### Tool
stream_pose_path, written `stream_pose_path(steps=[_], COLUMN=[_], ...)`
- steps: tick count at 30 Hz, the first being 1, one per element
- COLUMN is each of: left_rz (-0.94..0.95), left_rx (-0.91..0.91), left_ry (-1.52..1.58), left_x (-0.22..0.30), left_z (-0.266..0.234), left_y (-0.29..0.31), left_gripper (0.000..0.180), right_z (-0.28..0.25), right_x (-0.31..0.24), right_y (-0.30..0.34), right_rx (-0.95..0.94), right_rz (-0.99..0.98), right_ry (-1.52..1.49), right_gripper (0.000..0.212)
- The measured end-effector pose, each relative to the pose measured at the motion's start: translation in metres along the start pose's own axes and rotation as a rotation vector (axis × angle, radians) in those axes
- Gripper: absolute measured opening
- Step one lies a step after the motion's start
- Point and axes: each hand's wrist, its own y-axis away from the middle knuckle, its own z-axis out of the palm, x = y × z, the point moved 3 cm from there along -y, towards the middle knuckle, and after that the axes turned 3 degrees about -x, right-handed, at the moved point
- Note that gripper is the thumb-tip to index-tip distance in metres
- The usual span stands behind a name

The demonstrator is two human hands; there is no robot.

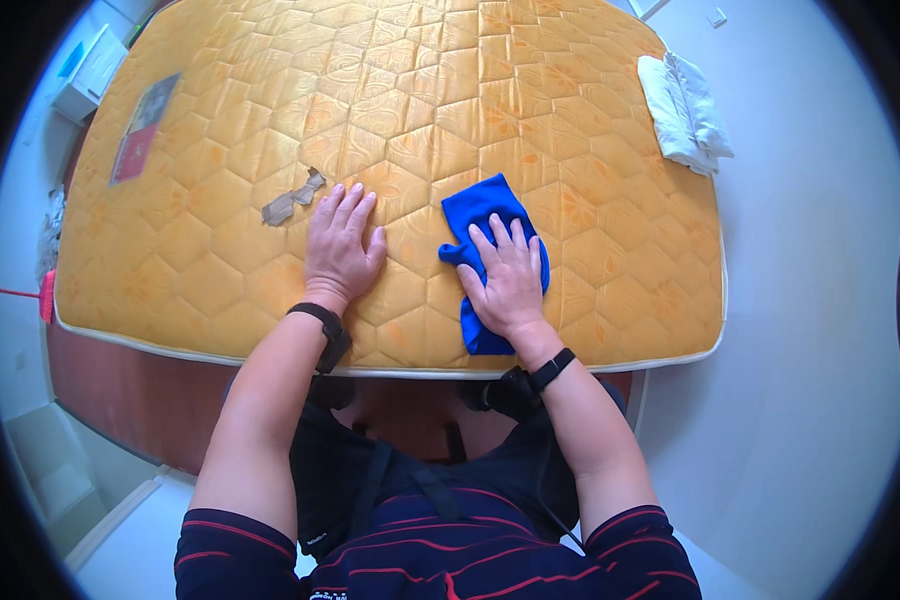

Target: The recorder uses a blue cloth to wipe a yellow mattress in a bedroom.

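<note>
My left hand [342, 246] lies flat on a yellow quilted mattress [400, 100], fingers stretched out and holding nothing. Just left of its fingertips is a torn grey-brown scrap [290, 200]; I cannot tell whether it is paper or a worn patch in the cover. To the right, a blue cloth [477, 205] is spread on the mattress near its front edge, slightly rumpled. My right hand [510, 278] rests palm down on the cloth, fingers spread, pressing rather than gripping it. Part of the cloth is hidden beneath that hand.
Folded white fabric [683, 112] sits at the mattress's right edge, close to the pale wall [810, 230]. A red and grey printed label [145, 130] lies at the far left. Beyond it stands a white cabinet [95, 72]. A red-handled tool [46, 296] touches the left side.
</note>
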Motion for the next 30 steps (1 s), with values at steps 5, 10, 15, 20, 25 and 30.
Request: stream_pose_path(steps=[5, 10, 15, 20, 25, 30], left_rz=[0.001, 0.0, -0.005, -0.002, 0.009, 0.03], left_rx=[0.009, 0.009, 0.0, -0.019, -0.018, 0.011], left_ry=[-0.043, -0.011, -0.007, -0.013, -0.031, -0.04], left_x=[0.001, 0.004, 0.003, 0.002, 0.0, -0.001], left_z=[0.002, 0.002, -0.001, 0.003, 0.005, 0.005], left_y=[0.0, 0.0, -0.001, -0.002, 0.002, 0.003], left_gripper=[0.054, 0.053, 0.054, 0.057, 0.056, 0.054], right_z=[-0.001, 0.011, 0.013, 0.009, 0.008, -0.013], right_x=[0.024, 0.041, 0.04, 0.026, -0.045, -0.024], right_y=[-0.01, -0.063, -0.111, -0.107, -0.029, 0.039], right_rx=[0.005, 0.063, 0.04, 0.135, 0.036, -0.032], right_rz=[0.056, 0.178, 0.188, 0.121, -0.074, -0.133], right_ry=[0.06, 0.161, 0.145, 0.105, -0.081, -0.07], right_gripper=[0.07, 0.072, 0.074, 0.065, 0.059, 0.065])
